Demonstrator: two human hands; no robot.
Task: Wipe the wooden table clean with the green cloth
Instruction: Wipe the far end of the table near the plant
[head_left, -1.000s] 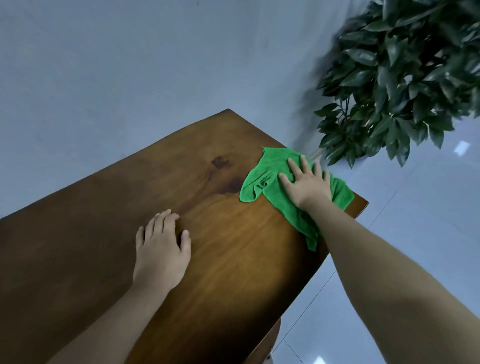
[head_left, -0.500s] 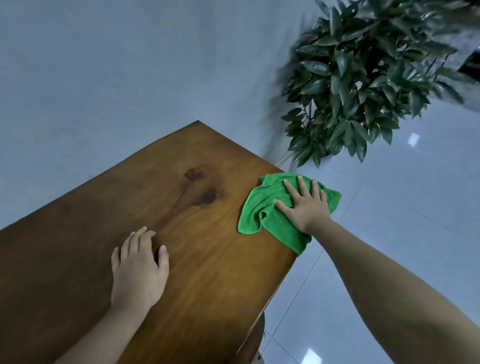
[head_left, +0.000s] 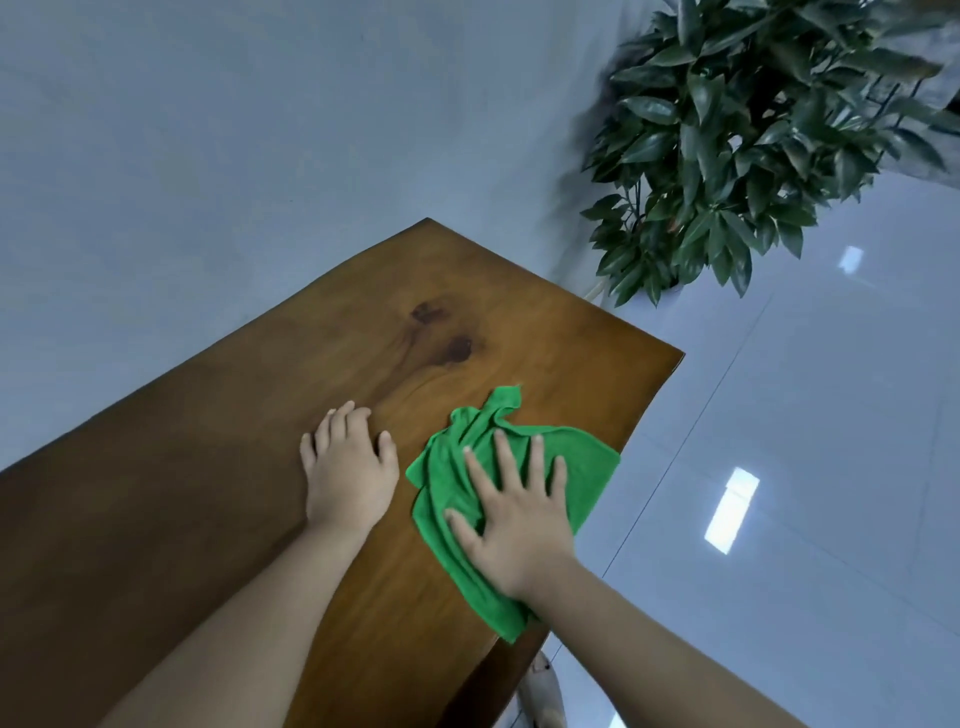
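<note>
Wooden surface (head_left: 519, 322), lower frame: I see right hand (head_left: 519, 525) pressing green cloth (head_left: 582, 457), fingers (head_left: 506, 457) spread wide; left hand (head_left: 348, 467) flat just beside, fingers straight.

Tally at wipe-down: one wooden table (head_left: 208, 467), one green cloth (head_left: 582, 457).
Also counted: two bare hands, one left hand (head_left: 349, 475) and one right hand (head_left: 519, 535); two dark knots (head_left: 460, 348) in the tabletop wood; one leafy green plant (head_left: 727, 130); one pale grey wall (head_left: 208, 130).
</note>
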